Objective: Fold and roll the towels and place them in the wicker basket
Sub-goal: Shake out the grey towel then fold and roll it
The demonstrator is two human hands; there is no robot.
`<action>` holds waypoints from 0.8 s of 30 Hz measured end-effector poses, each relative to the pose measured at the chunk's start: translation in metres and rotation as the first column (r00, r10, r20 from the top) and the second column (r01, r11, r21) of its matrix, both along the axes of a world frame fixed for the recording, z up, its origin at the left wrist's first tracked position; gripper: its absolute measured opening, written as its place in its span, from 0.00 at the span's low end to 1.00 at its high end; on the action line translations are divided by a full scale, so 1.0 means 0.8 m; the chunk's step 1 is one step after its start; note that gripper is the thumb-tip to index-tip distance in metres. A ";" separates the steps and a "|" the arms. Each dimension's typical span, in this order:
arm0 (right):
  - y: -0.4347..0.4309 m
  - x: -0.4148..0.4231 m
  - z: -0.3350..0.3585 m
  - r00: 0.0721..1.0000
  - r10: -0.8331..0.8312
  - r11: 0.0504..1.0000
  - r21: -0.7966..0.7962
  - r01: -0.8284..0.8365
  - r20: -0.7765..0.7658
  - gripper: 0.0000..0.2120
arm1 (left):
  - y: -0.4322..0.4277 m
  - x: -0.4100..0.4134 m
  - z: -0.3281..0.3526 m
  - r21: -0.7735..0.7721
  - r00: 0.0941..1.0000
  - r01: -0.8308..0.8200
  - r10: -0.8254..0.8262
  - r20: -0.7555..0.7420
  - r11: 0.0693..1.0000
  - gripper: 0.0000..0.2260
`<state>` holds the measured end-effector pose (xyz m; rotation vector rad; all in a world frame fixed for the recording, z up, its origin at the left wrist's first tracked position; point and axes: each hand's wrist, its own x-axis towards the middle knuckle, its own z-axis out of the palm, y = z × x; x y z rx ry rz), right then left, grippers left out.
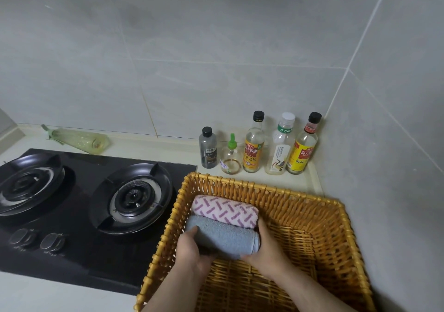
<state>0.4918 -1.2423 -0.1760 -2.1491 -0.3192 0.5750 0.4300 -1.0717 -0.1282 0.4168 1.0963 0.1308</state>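
Observation:
A wicker basket stands on the counter in the corner. Inside it, against the far left wall, lies a rolled white towel with purple dashes. Right in front of it is a rolled grey towel. My left hand grips the grey roll's left end, and my right hand grips its right end. Both hands are inside the basket. The grey roll touches the patterned one.
A black two-burner gas hob lies left of the basket. Several bottles stand along the back wall behind the basket. A green plastic bag lies at the back left. Tiled walls close the corner on the right.

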 end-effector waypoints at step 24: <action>0.007 -0.011 0.011 0.937 0.192 0.942 -0.322 -0.094 0.291 0.46 | -0.003 -0.002 -0.003 -0.044 0.998 0.006 -0.009 -0.068 0.999 0.25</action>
